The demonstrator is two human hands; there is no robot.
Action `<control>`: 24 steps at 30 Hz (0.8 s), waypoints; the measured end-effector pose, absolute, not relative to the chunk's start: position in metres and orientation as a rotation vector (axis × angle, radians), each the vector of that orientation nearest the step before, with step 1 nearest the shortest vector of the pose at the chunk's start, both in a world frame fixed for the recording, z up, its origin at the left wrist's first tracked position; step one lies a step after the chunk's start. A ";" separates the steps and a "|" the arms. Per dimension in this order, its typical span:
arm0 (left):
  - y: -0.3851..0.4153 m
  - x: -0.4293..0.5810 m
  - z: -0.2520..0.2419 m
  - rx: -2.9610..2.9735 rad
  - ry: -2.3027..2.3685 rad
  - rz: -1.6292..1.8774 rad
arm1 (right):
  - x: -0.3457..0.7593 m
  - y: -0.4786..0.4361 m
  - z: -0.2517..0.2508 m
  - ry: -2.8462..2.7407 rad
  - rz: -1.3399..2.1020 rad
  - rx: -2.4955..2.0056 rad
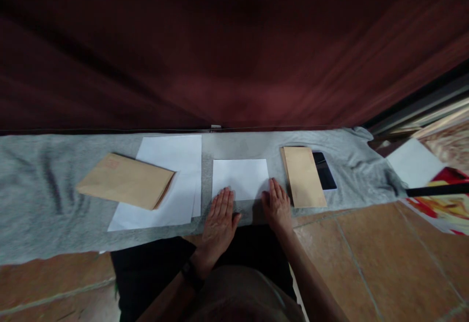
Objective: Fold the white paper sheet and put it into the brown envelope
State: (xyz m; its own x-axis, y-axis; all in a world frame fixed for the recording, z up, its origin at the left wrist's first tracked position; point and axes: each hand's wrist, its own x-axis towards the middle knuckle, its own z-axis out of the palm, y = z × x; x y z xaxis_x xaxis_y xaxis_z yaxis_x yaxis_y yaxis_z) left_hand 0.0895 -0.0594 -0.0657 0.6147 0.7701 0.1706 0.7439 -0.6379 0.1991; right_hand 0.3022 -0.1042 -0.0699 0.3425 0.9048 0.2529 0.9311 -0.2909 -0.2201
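Note:
A white sheet of paper (241,178), apparently folded, lies in front of me on the grey cloth (242,141). My left hand (220,217) rests flat at its lower left corner, fingers stretched out and nothing held. At the lower right corner, my right hand (277,204) touches the paper's edge with its fingers extended. To the left, a stack of brown envelopes (126,180) lies askew over larger white sheets (172,153). Several brown envelopes (305,178) lie just right of my right hand.
A dark-screened phone (325,171) lies partly under the right-hand envelopes. Dark red fabric (234,68) hangs behind the narrow cloth-covered surface. At far right are a white sheet (415,163) and a red-and-yellow printed item (447,200). Floor tiles (366,248) show below.

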 end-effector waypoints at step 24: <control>-0.047 0.125 0.010 2.539 1.341 0.535 | 0.281 -0.095 0.066 -1.280 0.576 -1.749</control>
